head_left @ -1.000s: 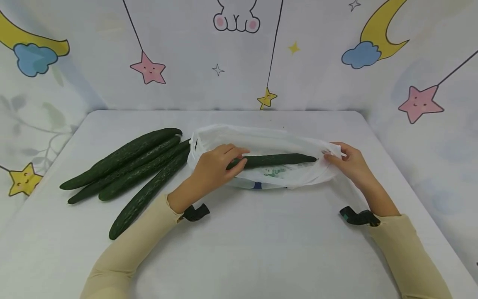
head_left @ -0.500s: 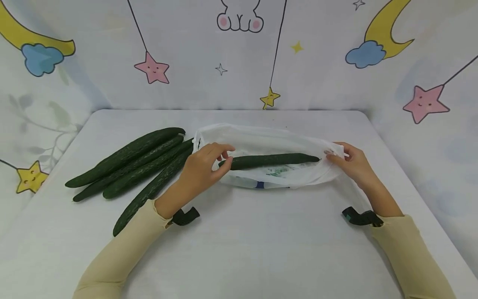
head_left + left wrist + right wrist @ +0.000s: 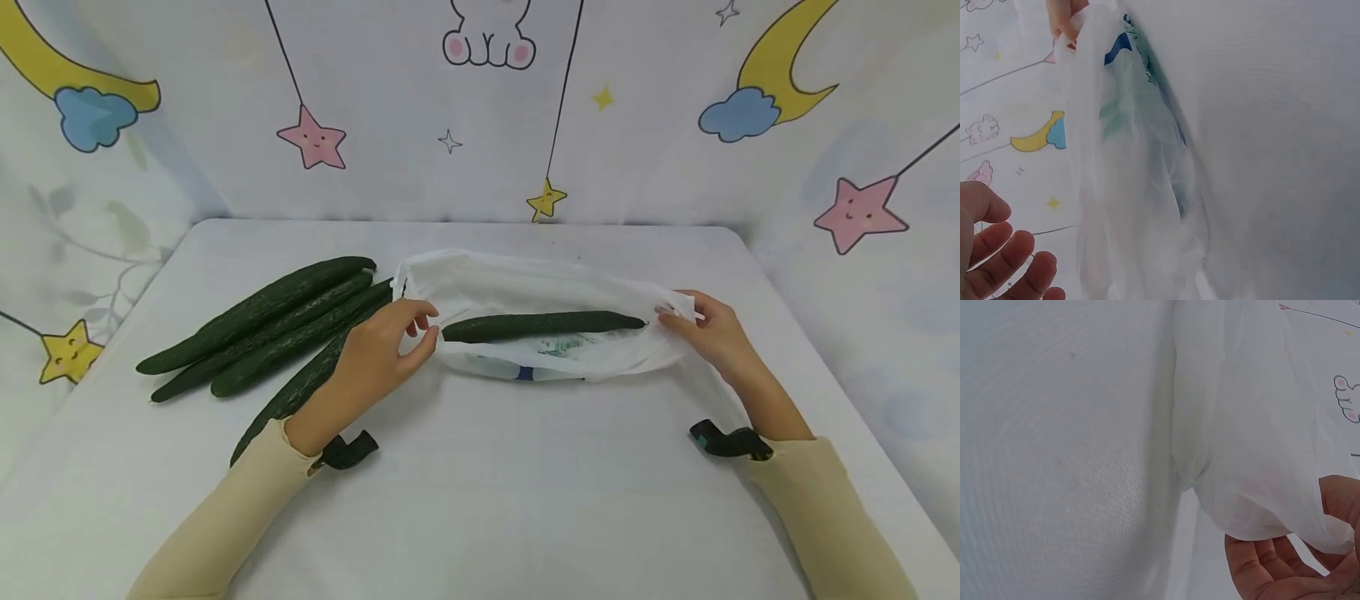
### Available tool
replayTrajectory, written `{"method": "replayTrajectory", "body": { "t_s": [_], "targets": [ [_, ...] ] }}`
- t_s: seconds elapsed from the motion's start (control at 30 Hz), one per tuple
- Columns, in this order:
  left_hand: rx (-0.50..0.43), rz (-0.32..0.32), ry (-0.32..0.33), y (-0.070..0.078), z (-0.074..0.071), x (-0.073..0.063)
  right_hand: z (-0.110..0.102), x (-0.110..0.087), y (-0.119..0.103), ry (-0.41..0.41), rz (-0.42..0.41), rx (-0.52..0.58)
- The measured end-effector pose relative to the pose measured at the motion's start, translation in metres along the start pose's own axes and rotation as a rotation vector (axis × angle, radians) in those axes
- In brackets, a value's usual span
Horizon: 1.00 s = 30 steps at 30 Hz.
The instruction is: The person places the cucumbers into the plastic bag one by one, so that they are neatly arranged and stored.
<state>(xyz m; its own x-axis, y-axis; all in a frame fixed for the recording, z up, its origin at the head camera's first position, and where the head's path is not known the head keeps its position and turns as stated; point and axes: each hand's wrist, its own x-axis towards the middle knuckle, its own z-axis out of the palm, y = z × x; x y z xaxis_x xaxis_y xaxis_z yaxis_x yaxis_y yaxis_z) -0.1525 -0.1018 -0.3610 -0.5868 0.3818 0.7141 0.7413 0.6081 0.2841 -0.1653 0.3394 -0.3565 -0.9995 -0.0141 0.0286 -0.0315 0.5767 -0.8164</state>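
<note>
A white plastic bag (image 3: 517, 275) lies on its side with its mouth spread, and one dark green cucumber (image 3: 543, 325) rests inside it. My right hand (image 3: 708, 333) pinches the bag's right edge between thumb and fingers; the right wrist view shows thin plastic (image 3: 1266, 437) caught there. By the bag's left end is my left hand (image 3: 386, 346), thumb and fingers apart and loosely bent. In the left wrist view the left hand (image 3: 997, 250) has nothing between its fingers. Several cucumbers (image 3: 258, 312) lie side by side to the left, the nearest partly hidden behind my left forearm.
Everything lies on a white-covered table (image 3: 540, 500). Behind it stands a white backdrop (image 3: 397, 108) printed with moons, stars and clouds. A black wrist strap piece (image 3: 348, 450) sticks out below the left wrist, and another black piece (image 3: 727, 439) below the right.
My left hand has drawn back leftward from the cucumber in the bag, leaving its left end exposed. My right hand keeps its hold on the bag's edge.
</note>
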Motion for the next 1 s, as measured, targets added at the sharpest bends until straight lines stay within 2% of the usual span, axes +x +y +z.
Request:
{"method": "replayTrajectory", "body": {
  "t_s": [0.2,0.4,0.6,0.8,1.0],
  "targets": [
    [0.024,-0.058,-0.014,-0.011,-0.004,-0.014,0.002,-0.001,0.002,-0.006,0.001,-0.003],
    [0.056,-0.158,-0.071,-0.020,-0.010,-0.025,0.002,0.000,0.004,-0.019,0.008,-0.018],
    [0.082,-0.255,-0.142,-0.026,-0.024,-0.032,0.003,0.001,0.004,-0.019,0.006,-0.026],
    [0.114,-0.327,-0.175,-0.032,-0.037,-0.040,0.002,0.002,0.004,-0.010,0.001,-0.040],
    [0.203,-0.463,-0.222,-0.036,-0.046,-0.047,0.002,0.003,0.004,-0.012,0.007,-0.050]
  ]
}}
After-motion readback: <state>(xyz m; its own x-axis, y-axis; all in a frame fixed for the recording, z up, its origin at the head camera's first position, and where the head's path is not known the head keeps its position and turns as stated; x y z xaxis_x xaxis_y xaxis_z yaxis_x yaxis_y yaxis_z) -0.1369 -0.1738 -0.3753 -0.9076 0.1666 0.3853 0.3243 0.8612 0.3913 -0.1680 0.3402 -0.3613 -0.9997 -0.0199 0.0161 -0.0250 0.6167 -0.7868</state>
